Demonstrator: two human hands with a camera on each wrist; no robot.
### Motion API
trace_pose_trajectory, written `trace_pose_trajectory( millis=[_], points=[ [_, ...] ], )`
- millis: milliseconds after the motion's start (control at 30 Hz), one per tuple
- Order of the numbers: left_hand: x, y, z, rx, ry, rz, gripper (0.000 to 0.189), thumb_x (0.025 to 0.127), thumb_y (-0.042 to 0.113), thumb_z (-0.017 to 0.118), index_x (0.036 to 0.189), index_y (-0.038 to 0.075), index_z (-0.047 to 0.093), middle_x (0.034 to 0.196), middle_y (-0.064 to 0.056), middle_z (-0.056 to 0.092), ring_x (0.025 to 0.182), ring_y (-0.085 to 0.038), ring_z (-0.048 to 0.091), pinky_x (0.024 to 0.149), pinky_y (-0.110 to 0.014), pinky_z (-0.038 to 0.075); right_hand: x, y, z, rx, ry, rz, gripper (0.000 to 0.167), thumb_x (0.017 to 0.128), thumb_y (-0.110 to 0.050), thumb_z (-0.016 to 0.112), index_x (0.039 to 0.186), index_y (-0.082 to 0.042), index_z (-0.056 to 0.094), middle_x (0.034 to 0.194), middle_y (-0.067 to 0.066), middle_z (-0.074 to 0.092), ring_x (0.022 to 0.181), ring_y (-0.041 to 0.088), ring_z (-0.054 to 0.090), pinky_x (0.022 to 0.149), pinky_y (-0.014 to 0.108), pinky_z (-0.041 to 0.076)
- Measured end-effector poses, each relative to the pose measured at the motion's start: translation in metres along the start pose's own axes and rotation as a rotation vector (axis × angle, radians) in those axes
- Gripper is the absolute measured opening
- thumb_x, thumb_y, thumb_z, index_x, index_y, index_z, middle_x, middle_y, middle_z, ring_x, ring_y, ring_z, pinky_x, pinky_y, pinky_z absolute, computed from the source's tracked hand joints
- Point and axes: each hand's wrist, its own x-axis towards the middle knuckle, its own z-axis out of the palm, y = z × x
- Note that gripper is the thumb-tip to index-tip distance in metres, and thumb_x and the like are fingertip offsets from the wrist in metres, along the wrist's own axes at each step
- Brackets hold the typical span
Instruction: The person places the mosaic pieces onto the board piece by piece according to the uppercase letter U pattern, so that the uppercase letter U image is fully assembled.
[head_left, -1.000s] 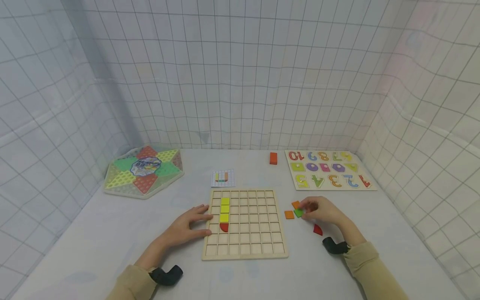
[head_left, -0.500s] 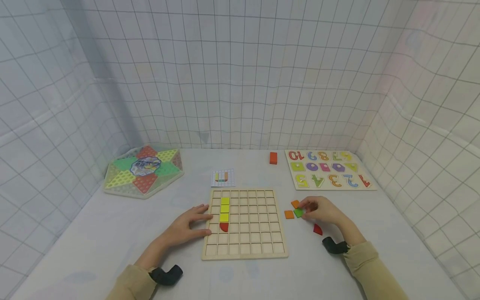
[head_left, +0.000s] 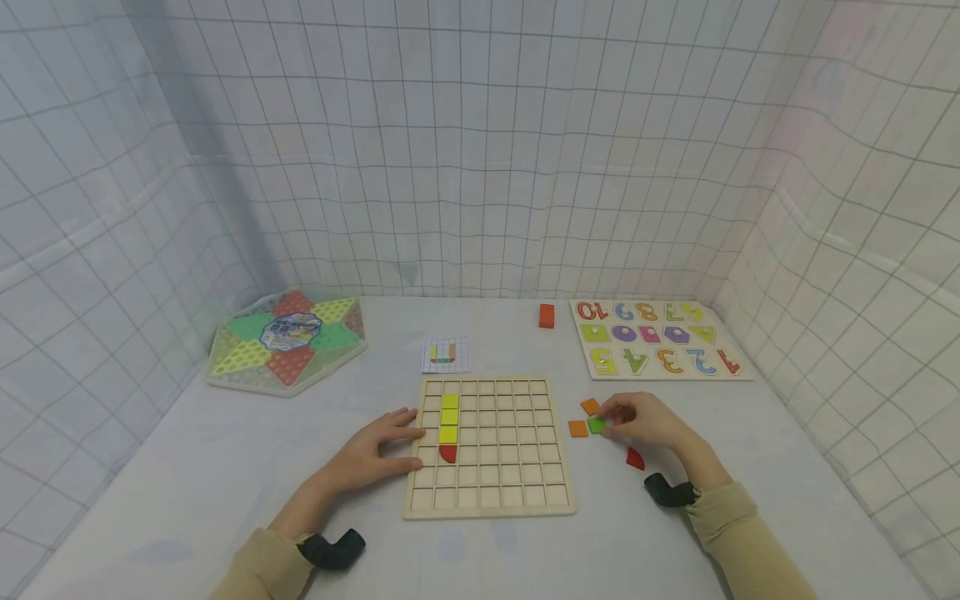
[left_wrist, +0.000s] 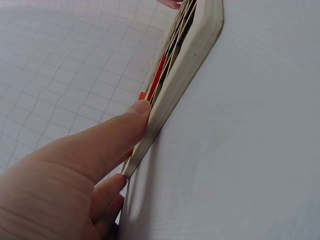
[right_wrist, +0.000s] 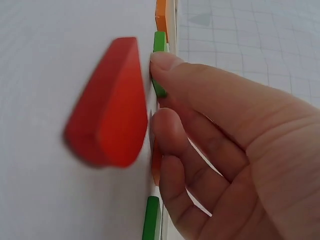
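A wooden grid board (head_left: 501, 505) lies flat on the table, with several yellow square tiles (head_left: 449, 417) and a red quarter-round tile (head_left: 447, 454) in one column. My left hand (head_left: 367, 454) touches its left edge, fingers spread and thumb on the rim (left_wrist: 165, 107). Right of the board, my right hand (head_left: 641, 421) pinches a green square tile (head_left: 596, 425) at its right side, thumb against it in the right wrist view; the index fingertip is partly hidden. Two orange square tiles (head_left: 577, 428) lie beside the green one. Nearer me is another red quarter-round tile (right_wrist: 112, 107).
Behind the grid board lies a pattern card (head_left: 446, 355). A Chinese checkers board (head_left: 288, 342) is at back left, a number puzzle board (head_left: 663, 342) at back right. A red block (head_left: 547, 316) sits at the back. Grid-patterned cloth walls (head_left: 480, 167) surround the table.
The green tile has turned slightly under my right fingers, its edges now squarer to the board. My left hand stays at the board's edge.
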Motion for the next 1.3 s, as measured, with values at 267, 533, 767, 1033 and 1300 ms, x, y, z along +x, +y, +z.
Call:
trace_pose_trajectory(
  millis=[267, 533, 767, 1033, 1300],
  points=[
    [0.000, 0.000, 0.000, 0.009, 0.003, -0.012, 0.051, 0.079, 0.040, 0.074, 0.121, 0.013, 0.065, 0.145, -0.011, 0.040, 0.137, -0.038, 0.024, 0.109, -0.057, 0.020, 0.002, -0.002, 0.001, -0.014, 0.009, 0.037, 0.025, 0.078, -0.022, 0.078, 0.098, -0.015, 0.067, 0.080, -0.002, 0.058, 0.074, 0.017, 0.052, 0.065, 0.029, 0.047],
    [0.000, -0.001, -0.001, 0.004, 0.010, -0.006, 0.051, 0.078, 0.039, 0.075, 0.121, 0.013, 0.065, 0.145, -0.012, 0.040, 0.137, -0.037, 0.026, 0.110, -0.055, 0.019, 0.004, -0.014, -0.001, 0.066, 0.021, 0.016, 0.029, 0.078, -0.025, 0.077, 0.101, -0.011, 0.066, 0.091, -0.002, 0.064, 0.081, 0.016, 0.057, 0.072, 0.030, 0.050],
    [0.000, -0.002, -0.002, 0.014, 0.007, 0.003, 0.052, 0.079, 0.042, 0.074, 0.121, 0.014, 0.065, 0.145, -0.011, 0.040, 0.137, -0.036, 0.026, 0.110, -0.056, 0.020, 0.017, -0.034, 0.006, 0.125, 0.047, -0.091, 0.031, 0.076, -0.028, 0.079, 0.101, -0.014, 0.068, 0.087, -0.002, 0.064, 0.078, 0.018, 0.058, 0.066, 0.027, 0.050],
    [0.001, -0.002, 0.000, 0.014, 0.001, -0.013, 0.052, 0.079, 0.043, 0.073, 0.122, 0.015, 0.065, 0.145, -0.010, 0.040, 0.137, -0.036, 0.025, 0.109, -0.056, 0.019, 0.036, -0.081, 0.024, 0.163, 0.002, -0.170, 0.033, 0.077, -0.031, 0.078, 0.103, -0.013, 0.067, 0.092, -0.003, 0.065, 0.080, 0.015, 0.060, 0.071, 0.028, 0.052],
    [0.002, -0.003, 0.000, 0.000, -0.001, -0.001, 0.051, 0.079, 0.041, 0.074, 0.121, 0.014, 0.065, 0.145, -0.011, 0.040, 0.137, -0.035, 0.026, 0.110, -0.055, 0.019, 0.054, -0.117, 0.054, 0.176, -0.082, -0.205, 0.030, 0.078, -0.025, 0.077, 0.102, -0.011, 0.067, 0.093, -0.004, 0.065, 0.080, 0.012, 0.061, 0.073, 0.027, 0.052]
  ],
)
